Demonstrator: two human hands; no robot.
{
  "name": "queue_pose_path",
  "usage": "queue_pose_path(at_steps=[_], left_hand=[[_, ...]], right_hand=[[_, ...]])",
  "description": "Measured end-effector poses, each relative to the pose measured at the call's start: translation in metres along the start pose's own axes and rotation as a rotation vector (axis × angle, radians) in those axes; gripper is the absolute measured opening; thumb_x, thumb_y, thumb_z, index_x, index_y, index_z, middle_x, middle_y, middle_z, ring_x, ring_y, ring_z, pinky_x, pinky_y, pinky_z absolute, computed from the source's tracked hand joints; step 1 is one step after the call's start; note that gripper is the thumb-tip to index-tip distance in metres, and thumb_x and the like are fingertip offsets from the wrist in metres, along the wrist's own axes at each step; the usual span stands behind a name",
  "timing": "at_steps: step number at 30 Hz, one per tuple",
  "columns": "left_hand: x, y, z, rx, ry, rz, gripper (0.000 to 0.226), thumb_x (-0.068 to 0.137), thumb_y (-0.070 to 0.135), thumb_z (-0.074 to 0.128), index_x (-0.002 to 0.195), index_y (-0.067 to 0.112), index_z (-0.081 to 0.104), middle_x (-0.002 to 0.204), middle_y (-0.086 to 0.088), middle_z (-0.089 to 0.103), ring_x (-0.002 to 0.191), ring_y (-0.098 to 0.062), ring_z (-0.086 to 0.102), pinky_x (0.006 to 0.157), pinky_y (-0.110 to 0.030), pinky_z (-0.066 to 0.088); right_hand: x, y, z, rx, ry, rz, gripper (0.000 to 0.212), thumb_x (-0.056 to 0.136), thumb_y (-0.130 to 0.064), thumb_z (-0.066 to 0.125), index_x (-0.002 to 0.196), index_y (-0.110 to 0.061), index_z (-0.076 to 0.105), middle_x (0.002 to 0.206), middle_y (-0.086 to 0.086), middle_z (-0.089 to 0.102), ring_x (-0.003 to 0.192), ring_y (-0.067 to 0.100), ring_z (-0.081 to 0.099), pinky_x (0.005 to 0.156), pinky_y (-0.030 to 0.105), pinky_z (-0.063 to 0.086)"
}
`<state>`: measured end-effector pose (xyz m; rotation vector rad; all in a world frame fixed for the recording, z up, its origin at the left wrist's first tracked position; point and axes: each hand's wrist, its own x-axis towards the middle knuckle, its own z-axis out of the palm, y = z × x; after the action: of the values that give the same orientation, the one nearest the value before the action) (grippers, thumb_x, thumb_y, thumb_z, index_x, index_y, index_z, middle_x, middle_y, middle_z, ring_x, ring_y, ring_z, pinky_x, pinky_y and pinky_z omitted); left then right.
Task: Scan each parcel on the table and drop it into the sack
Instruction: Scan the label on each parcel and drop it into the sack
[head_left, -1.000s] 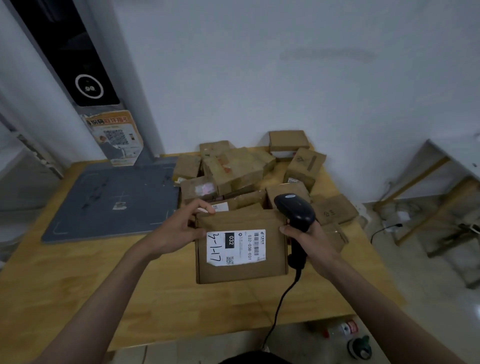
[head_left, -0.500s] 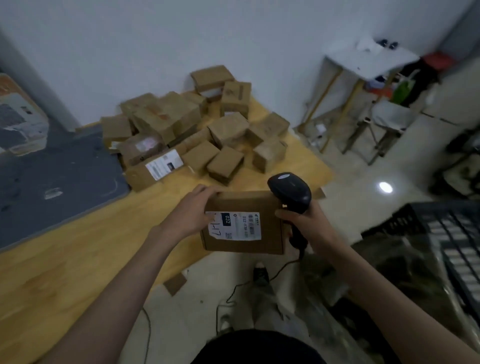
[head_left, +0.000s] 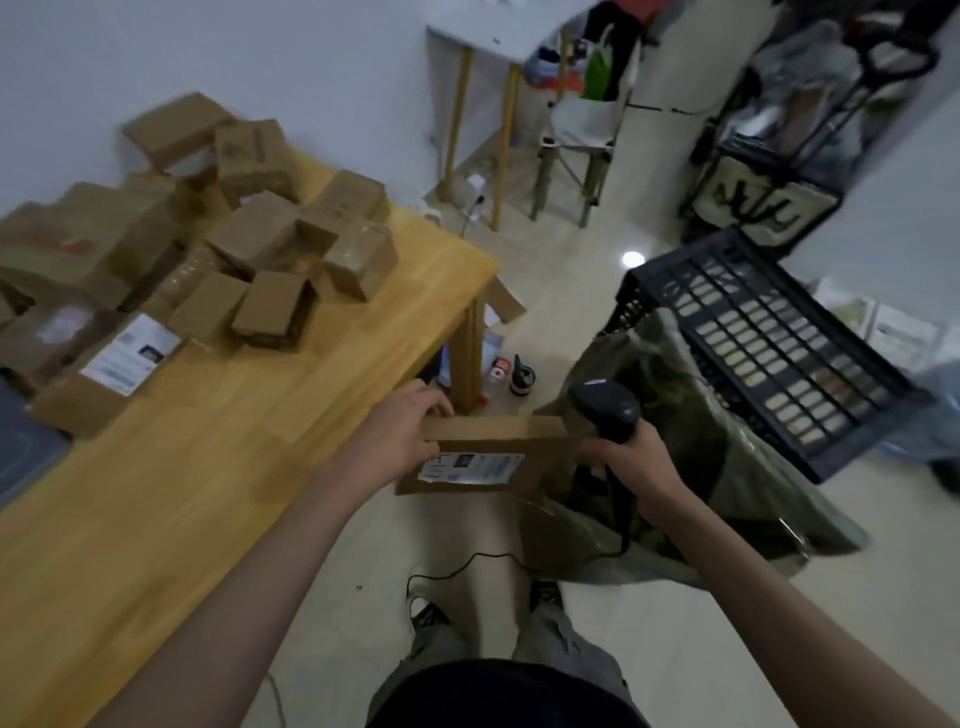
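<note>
Cardboard parcel (head_left: 493, 452), label up, held off the table's (head_left: 208, 467) near right corner, left hand (head_left: 400, 436) curled over its left edge, right hand (head_left: 631, 457) wrapped round a black scanner (head_left: 605, 410) beside the green sack (head_left: 691, 467).

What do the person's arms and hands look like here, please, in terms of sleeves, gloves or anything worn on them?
Both forearms are bare as far up as the head view shows, with no sleeve in sight. The left hand and the right hand wear no gloves. No watch, ring or wristband can be made out, though the picture is somewhat blurred.
</note>
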<state>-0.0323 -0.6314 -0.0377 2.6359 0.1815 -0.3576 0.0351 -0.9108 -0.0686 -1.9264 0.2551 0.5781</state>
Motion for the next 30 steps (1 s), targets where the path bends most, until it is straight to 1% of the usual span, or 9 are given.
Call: queue_pose_path(at_steps=[3, 6, 10, 11, 14, 19, 24, 27, 30], left_hand=[[0.017, 0.034, 0.022, 0.061, -0.031, 0.063, 0.041, 0.076, 0.022, 0.08, 0.112, 0.03, 0.063, 0.105, 0.012, 0.045, 0.095, -0.009, 0.051, 0.076, -0.026, 0.042], [0.037, 0.068, 0.05, 0.052, -0.054, 0.103, 0.042, 0.075, 0.022, 0.081, 0.112, 0.029, 0.062, 0.104, 0.011, 0.045, 0.093, -0.013, 0.055, 0.075, -0.027, 0.046], [0.064, 0.108, 0.09, 0.062, -0.094, 0.146, 0.039, 0.077, 0.019, 0.076, 0.112, 0.027, 0.06, 0.1, 0.011, 0.039, 0.089, -0.015, 0.053, 0.07, -0.026, 0.036], [0.071, 0.117, 0.101, 0.063, -0.107, 0.153, 0.039, 0.077, 0.018, 0.075, 0.112, 0.026, 0.06, 0.1, 0.01, 0.038, 0.088, -0.016, 0.052, 0.069, -0.027, 0.036], [0.089, 0.137, 0.134, 0.077, -0.144, 0.171, 0.038, 0.079, 0.015, 0.075, 0.112, 0.023, 0.06, 0.101, 0.008, 0.039, 0.088, -0.016, 0.05, 0.069, -0.028, 0.036], [0.114, 0.162, 0.186, 0.128, -0.195, 0.215, 0.039, 0.081, 0.013, 0.073, 0.117, 0.018, 0.059, 0.113, 0.0, 0.047, 0.1, -0.023, 0.055, 0.071, -0.031, 0.04], [0.13, 0.182, 0.233, 0.214, -0.248, 0.274, 0.04, 0.085, 0.004, 0.066, 0.123, 0.014, 0.059, 0.119, -0.004, 0.044, 0.108, -0.025, 0.049, 0.071, -0.038, 0.048], [0.138, 0.191, 0.257, 0.289, -0.284, 0.309, 0.04, 0.087, 0.006, 0.065, 0.126, 0.012, 0.06, 0.124, -0.007, 0.045, 0.112, -0.027, 0.047, 0.07, -0.037, 0.044], [0.14, 0.195, 0.278, 0.407, -0.33, 0.338, 0.037, 0.089, 0.007, 0.063, 0.126, 0.011, 0.062, 0.132, -0.008, 0.045, 0.116, -0.028, 0.047, 0.07, -0.036, 0.042]], right_hand=[[0.003, 0.027, -0.035, 0.051, 0.004, 0.146, 0.021, 0.084, 0.002, 0.07, 0.1, -0.011, 0.065, 0.095, 0.012, 0.068, 0.092, 0.031, 0.068, 0.08, 0.052, 0.061], [0.003, 0.058, -0.067, 0.029, 0.0, 0.249, 0.014, 0.084, 0.001, 0.071, 0.097, -0.004, 0.066, 0.093, 0.018, 0.067, 0.086, 0.03, 0.067, 0.073, 0.046, 0.063], [0.004, 0.091, -0.099, 0.004, -0.006, 0.332, 0.016, 0.081, -0.002, 0.072, 0.096, -0.003, 0.068, 0.081, 0.016, 0.07, 0.077, 0.028, 0.068, 0.08, 0.055, 0.061], [0.004, 0.097, -0.105, 0.006, -0.003, 0.351, 0.017, 0.082, -0.001, 0.071, 0.098, -0.002, 0.067, 0.079, 0.015, 0.069, 0.075, 0.027, 0.068, 0.079, 0.055, 0.06], [0.01, 0.112, -0.121, 0.037, -0.007, 0.411, 0.018, 0.084, -0.001, 0.071, 0.101, 0.001, 0.065, 0.078, 0.018, 0.066, 0.069, 0.028, 0.066, 0.071, 0.051, 0.061], [0.019, 0.132, -0.141, -0.002, 0.006, 0.456, 0.013, 0.085, -0.004, 0.071, 0.097, -0.002, 0.066, 0.084, 0.021, 0.068, 0.074, 0.031, 0.069, 0.067, 0.051, 0.064], [0.025, 0.147, -0.156, -0.026, -0.045, 0.483, 0.021, 0.086, -0.006, 0.071, 0.106, -0.005, 0.064, 0.089, 0.014, 0.068, 0.073, 0.024, 0.07, 0.065, 0.046, 0.064], [0.035, 0.156, -0.16, -0.057, -0.07, 0.496, 0.022, 0.086, -0.007, 0.071, 0.107, -0.003, 0.064, 0.094, 0.016, 0.068, 0.075, 0.025, 0.071, 0.063, 0.044, 0.064], [0.046, 0.162, -0.159, -0.095, -0.089, 0.517, 0.021, 0.086, -0.007, 0.071, 0.105, -0.001, 0.064, 0.09, 0.019, 0.067, 0.07, 0.028, 0.07, 0.062, 0.043, 0.063]])
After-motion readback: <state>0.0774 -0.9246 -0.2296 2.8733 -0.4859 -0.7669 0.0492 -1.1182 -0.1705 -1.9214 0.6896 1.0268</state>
